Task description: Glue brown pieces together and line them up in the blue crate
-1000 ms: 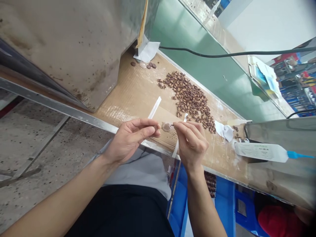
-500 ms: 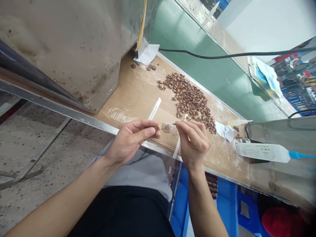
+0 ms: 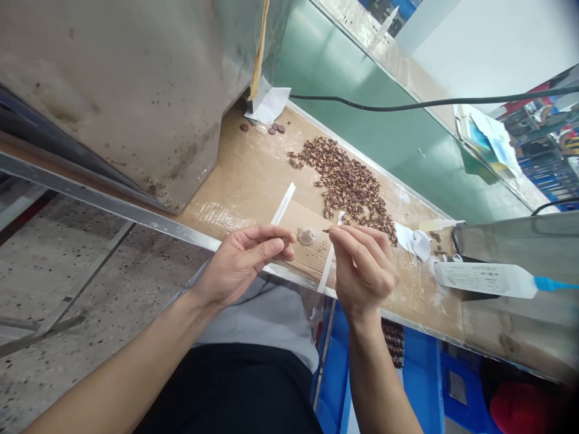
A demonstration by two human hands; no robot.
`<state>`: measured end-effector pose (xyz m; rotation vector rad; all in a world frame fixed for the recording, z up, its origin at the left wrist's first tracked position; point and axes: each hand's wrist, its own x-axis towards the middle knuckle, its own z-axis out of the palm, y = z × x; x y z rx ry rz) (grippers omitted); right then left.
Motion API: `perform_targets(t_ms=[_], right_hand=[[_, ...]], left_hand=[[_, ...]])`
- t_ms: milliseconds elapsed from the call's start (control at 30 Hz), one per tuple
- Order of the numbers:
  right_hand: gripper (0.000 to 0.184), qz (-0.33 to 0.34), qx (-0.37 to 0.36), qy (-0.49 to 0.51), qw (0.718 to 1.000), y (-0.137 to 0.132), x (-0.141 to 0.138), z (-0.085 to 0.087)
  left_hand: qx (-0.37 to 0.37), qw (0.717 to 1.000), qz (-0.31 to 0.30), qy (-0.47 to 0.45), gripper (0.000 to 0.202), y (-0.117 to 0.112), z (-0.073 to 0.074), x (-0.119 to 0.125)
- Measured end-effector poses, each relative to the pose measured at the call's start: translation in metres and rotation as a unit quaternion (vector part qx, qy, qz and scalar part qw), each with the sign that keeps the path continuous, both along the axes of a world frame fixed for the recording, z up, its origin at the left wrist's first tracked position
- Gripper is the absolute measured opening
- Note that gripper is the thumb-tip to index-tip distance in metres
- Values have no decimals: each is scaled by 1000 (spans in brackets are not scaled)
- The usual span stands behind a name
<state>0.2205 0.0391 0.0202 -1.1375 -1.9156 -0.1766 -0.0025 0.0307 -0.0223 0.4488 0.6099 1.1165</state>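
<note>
The right hand's (image 3: 365, 268) fingertips pinch a small dark piece (image 3: 325, 231); the left hand's (image 3: 251, 259) thumb and fingers are drawn together, though whether on anything I cannot tell. Between the hands is a clear disc (image 3: 306, 236), with a brown pile (image 3: 348, 181) beyond on the cardboard (image 3: 246, 172).

Diffuse, cool, fairly bright light with soft shadows. Glare streaks the glossy tabletop (image 3: 253, 175) at left of centre and lays pale patches on the green panel (image 3: 325, 66); the white wall (image 3: 493, 48) is brightest. The red object (image 3: 515, 404) at lower right sinks into shadow. Fine detail between the fingers (image 3: 350, 244) is unresolved; the right-hand background is blurred and stretched.
</note>
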Motion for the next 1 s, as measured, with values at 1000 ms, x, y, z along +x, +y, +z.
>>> perform_targets(t_ms=[1000], right_hand=[[19,61,-262,366,891,-52,-40,30]], left_hand=[[-48,995,-39,-78,19,-18,18,24]])
